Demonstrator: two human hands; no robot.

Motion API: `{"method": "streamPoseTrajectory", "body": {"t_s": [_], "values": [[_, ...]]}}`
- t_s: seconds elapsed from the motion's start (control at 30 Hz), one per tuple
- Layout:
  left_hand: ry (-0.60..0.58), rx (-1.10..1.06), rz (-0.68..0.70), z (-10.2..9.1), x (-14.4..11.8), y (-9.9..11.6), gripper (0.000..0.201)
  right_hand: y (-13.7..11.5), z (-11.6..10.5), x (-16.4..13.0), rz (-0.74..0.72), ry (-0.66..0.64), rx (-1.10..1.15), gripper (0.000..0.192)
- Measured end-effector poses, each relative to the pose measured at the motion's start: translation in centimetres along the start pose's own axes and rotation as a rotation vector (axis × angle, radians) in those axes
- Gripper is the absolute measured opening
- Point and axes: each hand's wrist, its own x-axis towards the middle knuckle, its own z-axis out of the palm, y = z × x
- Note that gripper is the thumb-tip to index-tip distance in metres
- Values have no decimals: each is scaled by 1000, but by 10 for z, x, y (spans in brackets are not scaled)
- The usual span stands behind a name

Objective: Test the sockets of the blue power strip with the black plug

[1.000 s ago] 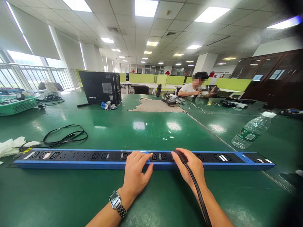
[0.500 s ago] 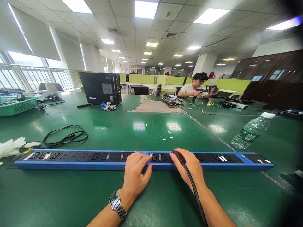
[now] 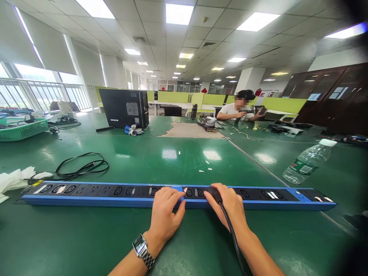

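Observation:
A long blue and black power strip with rows of sockets lies crosswise before me. My left hand grips the strip near its middle, fingers bent over the top and thumb at the front side. A watch is on that wrist. In my right hand is a black power plug, pinched at the strip's top, right of two sockets. Its cable runs down toward me along the wrist. Whether the plug's pins sit in a socket is hidden.
Left stand a coiled black cable, white tissue and a green basket. A computer case and blue-white gloves are farther back. A water bottle stands right. Across the table sits a person holding things.
My right hand and the plug have shifted slightly left along the strip. My left hand keeps its place on it. The whole view has moved a little.

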Motion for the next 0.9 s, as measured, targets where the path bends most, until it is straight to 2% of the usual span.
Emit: {"method": "streamPoseTrajectory", "body": {"t_s": [0.1, 0.23, 0.43, 0.5, 0.7, 0.9], "values": [[-10, -4, -1, 0, 0, 0, 16, 1, 4, -2, -3, 52, 17, 34], [-30, -18, 9, 2, 0, 0, 18, 4, 4, -1, -14, 119, 171, 39], [-55, -8, 23, 4, -1, 0, 27, -8, -4, -2, 72, 296, 389, 40], [-67, 3, 33, 4, -1, 1, 33, -17, -3, -5, 21, 257, 436, 38], [-167, 55, 78, 4, -1, 4, 43, -44, 2, -14, -317, 112, 550, 29], [-137, 84, 107, 5, -2, 10, 41, -50, -2, -16, -430, 54, 538, 36]]}}
